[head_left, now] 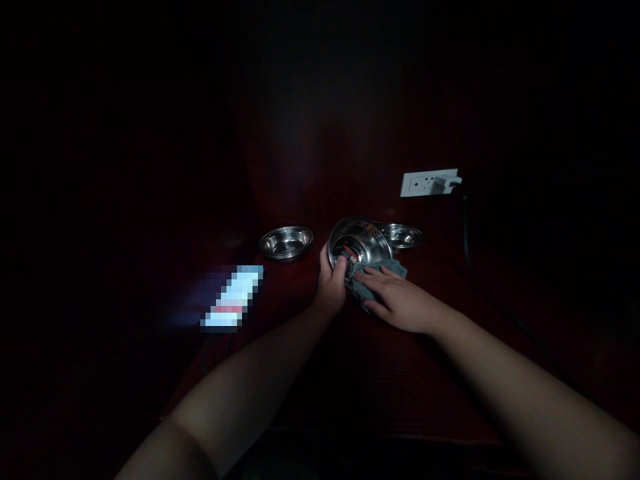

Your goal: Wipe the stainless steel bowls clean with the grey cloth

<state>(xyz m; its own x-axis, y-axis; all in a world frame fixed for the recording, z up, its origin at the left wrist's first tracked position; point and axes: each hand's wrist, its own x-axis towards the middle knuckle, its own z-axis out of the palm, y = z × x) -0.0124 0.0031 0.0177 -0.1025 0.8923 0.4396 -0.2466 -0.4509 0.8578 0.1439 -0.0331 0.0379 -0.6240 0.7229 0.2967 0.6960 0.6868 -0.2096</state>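
A shiny metal bowl (373, 243) is tilted toward me above the dark red table, with a label or reflection in red and black inside it. My left hand (332, 283) grips its left rim, thumb on the inner side and fingers behind. Against the bowl's lower right side lies a grey-green cloth (395, 268), and my right hand (395, 297) presses on it with the fingers stretched over the fabric. Whether the right fingertips pinch the cloth against the rim is hard to make out in the dim light.
Another metal bowl (287, 243) stands to the left, and a further metal dish (404, 236) sits behind the held bowl. A lit, pixelated screen (233, 299) lies at left. A white wall socket (420, 184) holds a plug, whose cable (466, 233) runs down to the table.
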